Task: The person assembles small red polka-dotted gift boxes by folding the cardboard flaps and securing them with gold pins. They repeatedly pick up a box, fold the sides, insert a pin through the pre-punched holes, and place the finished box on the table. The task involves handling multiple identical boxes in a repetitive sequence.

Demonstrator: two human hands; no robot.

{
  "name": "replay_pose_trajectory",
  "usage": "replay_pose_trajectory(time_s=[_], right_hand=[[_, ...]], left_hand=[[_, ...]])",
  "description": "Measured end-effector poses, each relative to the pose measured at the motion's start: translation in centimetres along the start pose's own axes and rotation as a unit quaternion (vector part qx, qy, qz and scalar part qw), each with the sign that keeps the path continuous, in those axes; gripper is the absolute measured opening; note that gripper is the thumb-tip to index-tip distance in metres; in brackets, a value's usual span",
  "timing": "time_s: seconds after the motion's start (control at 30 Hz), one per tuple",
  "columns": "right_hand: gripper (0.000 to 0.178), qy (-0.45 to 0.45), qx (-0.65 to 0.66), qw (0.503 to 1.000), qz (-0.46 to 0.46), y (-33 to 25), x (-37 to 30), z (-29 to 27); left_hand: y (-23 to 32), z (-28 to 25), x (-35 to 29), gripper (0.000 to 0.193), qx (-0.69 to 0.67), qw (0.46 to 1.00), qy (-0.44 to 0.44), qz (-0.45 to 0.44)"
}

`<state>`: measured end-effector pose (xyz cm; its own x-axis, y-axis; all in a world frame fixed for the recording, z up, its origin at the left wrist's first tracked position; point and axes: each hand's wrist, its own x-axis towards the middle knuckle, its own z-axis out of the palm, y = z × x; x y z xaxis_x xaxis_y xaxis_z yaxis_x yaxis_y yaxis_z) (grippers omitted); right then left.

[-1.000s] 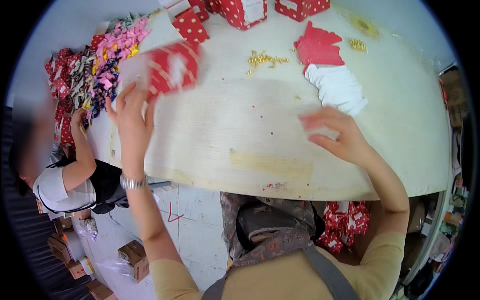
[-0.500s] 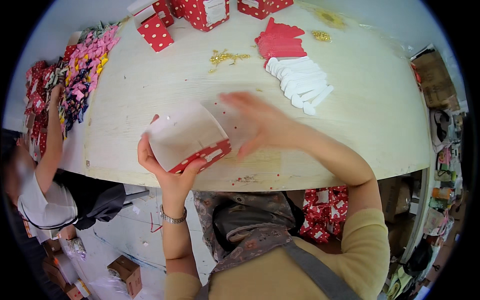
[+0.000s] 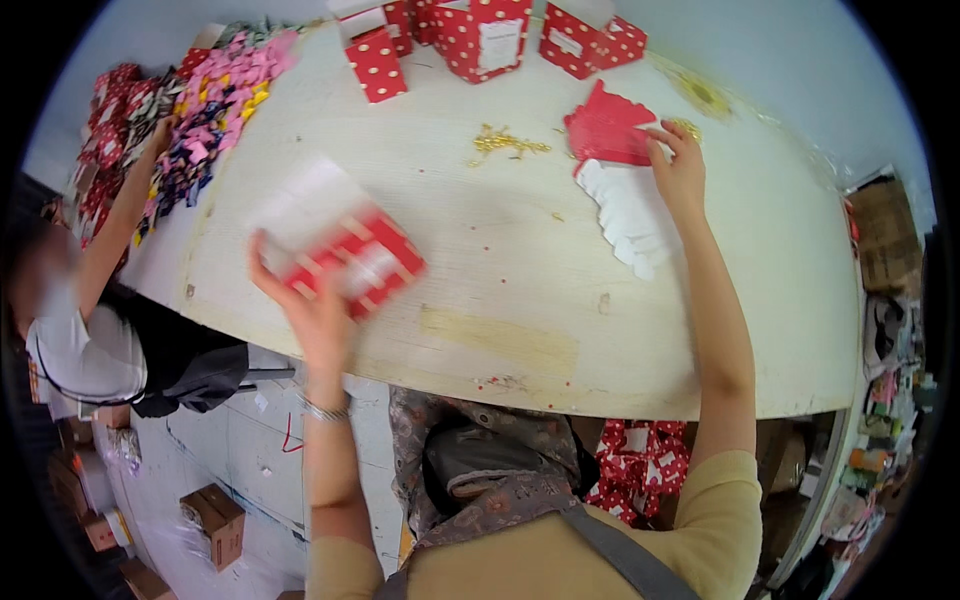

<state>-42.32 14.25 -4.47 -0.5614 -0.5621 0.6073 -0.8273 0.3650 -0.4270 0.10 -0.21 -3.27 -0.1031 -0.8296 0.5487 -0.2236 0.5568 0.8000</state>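
My left hand grips a red paper box with pale dots and a white label, smeared by motion. The box's white inside faces away from me, tilted to the far left. At the far right of the table, my right hand has thumb and forefinger closed on the right end of a red flat piece in a fanned stack of red pieces. White spoon-shaped pieces lie just below that stack, partly beside my right wrist. A small gold pile sits behind the fingers.
More gold pieces lie mid-table. Dotted boxes stand along the back. Colourful bows are heaped at left, where another person's arm reaches in. Wrapped red items sit under the table's front edge.
My right hand has left the box area and moved far right to the red pieces. The box has swung left and tipped in my left hand. The view has shifted.
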Motion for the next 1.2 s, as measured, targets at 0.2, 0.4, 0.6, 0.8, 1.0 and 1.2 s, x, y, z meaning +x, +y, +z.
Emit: replay_pose_trajectory(time_s=[0.2,0.4,0.6,0.8,1.0,1.2], right_hand=[[0.020,-0.004,0.170,0.985,0.031,-3.2,-0.8,2.5],[0.027,-0.066,0.160,0.961,-0.217,-14.0,2.7,7.3],[0.034,-0.146,0.062,0.960,-0.231,-26.5,10.1,14.8],[0.028,-0.233,0.086,0.939,-0.240,-27.2,9.2,15.3],[0.035,-0.126,0.247,0.921,-0.274,-23.0,7.2,9.6],[0.048,0.189,0.146,0.962,0.135,2.9,18.5,7.1]], left_hand=[[-5.9,-6.0,19.0,0.072,-0.247,0.955,0.049,-0.156],[5.3,-6.9,10.9,0.036,-0.364,0.896,-0.137,0.214],[15.9,-5.8,7.7,0.012,-0.523,0.728,-0.314,0.311],[13.7,-7.5,9.9,0.019,-0.588,0.696,-0.395,0.115],[-1.2,1.9,19.7,0.052,-0.125,0.980,-0.143,0.064],[-11.3,12.9,28.1,0.100,-0.137,0.970,-0.176,-0.093]])
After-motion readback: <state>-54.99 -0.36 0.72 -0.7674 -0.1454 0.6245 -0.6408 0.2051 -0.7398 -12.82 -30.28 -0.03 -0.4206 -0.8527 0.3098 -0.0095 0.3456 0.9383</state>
